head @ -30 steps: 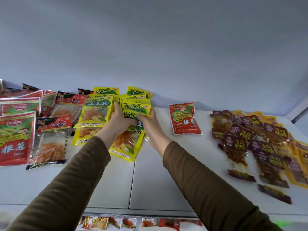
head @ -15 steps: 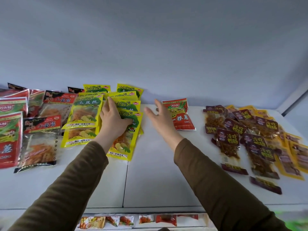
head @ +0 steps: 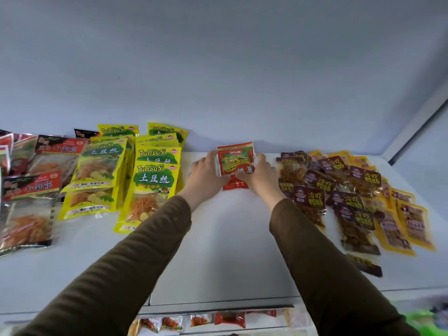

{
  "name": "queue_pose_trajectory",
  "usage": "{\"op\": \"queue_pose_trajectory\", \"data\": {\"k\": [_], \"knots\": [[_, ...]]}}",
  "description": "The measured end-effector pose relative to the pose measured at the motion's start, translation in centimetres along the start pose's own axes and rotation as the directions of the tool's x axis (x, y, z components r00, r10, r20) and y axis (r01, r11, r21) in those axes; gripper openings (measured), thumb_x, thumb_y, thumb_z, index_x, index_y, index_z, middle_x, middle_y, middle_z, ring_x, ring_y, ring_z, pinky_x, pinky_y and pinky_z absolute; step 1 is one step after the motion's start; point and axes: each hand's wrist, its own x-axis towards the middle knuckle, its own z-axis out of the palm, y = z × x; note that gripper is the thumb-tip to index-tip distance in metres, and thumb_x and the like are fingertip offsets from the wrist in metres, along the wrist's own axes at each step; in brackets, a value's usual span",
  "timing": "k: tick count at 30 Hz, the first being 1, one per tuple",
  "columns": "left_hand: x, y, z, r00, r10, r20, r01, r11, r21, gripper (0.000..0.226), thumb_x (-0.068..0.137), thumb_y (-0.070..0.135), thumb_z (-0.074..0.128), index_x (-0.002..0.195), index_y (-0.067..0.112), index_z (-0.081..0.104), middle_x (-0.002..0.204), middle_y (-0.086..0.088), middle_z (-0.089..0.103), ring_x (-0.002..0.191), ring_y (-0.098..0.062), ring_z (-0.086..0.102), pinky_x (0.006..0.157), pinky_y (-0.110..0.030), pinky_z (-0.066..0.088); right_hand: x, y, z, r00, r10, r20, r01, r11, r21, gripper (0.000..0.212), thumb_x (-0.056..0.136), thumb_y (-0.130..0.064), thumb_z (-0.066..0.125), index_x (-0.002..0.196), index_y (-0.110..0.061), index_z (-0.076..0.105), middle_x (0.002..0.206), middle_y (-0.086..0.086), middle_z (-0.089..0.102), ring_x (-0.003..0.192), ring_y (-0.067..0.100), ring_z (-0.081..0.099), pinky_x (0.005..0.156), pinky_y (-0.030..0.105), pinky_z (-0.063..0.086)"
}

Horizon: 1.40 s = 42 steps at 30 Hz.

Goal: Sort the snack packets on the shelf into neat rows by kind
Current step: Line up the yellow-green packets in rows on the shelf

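Head view: the red packet (head: 235, 166) sits near the back of the white shelf (head: 218, 251), in the open stretch between the yellow packets and the dark ones. It is red with a green and yellow picture across the upper half, a small red logo above that, and large characters lower down, partly covered by my fingers. My left hand (head: 204, 177) grips its left edge, fingers curled round the side. My right hand (head: 258, 175) pinches its right side, thumb lying over the front. To the left, the yellow packets (head: 155, 180) lie in overlapping stacks, each with a green label and a clear window onto orange shreds. Further left lie clear packets (head: 29, 209) with red and black headers. To the right spreads a loose heap of dark maroon packets (head: 344, 197) and orange-yellow ones (head: 412, 221).
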Motion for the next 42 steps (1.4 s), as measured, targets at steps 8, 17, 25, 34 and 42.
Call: {"op": "queue_pose_trajectory", "data": {"k": [8,17,25,34,42], "knots": [[0.8,0.7,2.6,0.983,-0.168,0.074,0.172,0.984,-0.038,0.089,0.09,0.044,0.073,0.159,0.023,0.021,0.148,-0.016,0.049,0.14,-0.036,0.041,0.108,-0.05,0.044,-0.1,0.5,-0.4,0.997,-0.047,0.057,0.017,0.899,0.437,0.094,0.084,-0.022,0.082,0.154,-0.028,0.019,0.143,0.001,0.054,0.124,0.024,0.058,0.099,0.042,0.054],[-0.7,1.9,0.4,0.984,-0.18,0.009,0.155,0.819,-0.552,0.096,0.087,0.008,0.08,0.162,0.014,0.02,0.109,0.003,0.06,0.096,-0.015,0.065,0.075,-0.024,0.053,-3.3,-0.9,-1.8,0.987,-0.159,-0.016,0.114,0.631,0.768,0.06,0.101,-0.028,0.06,0.147,-0.049,0.028,0.145,0.001,0.049,0.128,0.017,0.055,0.092,0.034,0.058],[-5.0,-0.5,-6.3,0.992,-0.085,-0.09,0.013,0.795,-0.607,0.091,0.086,0.009,0.08,0.16,0.019,0.028,0.122,-0.005,0.062,0.107,-0.022,0.068,0.086,-0.032,0.059,-7.8,-7.5,-1.5,0.964,-0.223,-0.143,0.251,0.602,0.758,0.061,0.104,-0.027,0.056,0.152,-0.048,0.026,0.149,0.001,0.047,0.131,0.014,0.054,0.096,0.036,0.057],[-11.8,-9.7,-14.6,0.982,-0.111,-0.154,-0.003,0.802,-0.597,0.075,0.087,0.013,0.08,0.152,0.021,0.042,0.108,0.007,0.064,0.097,-0.013,0.07,0.074,-0.026,0.061,-14.8,-16.9,5.8,0.978,-0.183,-0.101,0.196,0.635,0.748,0.048,0.099,-0.033,0.063,0.143,-0.04,0.044,0.139,-0.005,0.052,0.123,0.013,0.058,0.078,0.022,0.059],[-16.8,-16.8,-19.3,0.945,-0.134,-0.298,-0.022,0.885,-0.466,0.064,0.09,0.026,0.079,0.144,0.026,0.044,0.121,0.004,0.062,0.103,-0.011,0.068,0.076,-0.026,0.061,-18.5,-23.2,11.0,0.949,-0.312,-0.039,0.252,0.68,0.689,0.05,0.096,-0.024,0.066,0.14,-0.036,0.046,0.122,-0.029,0.045,0.127,0.018,0.052,0.103,0.049,0.05]]}}
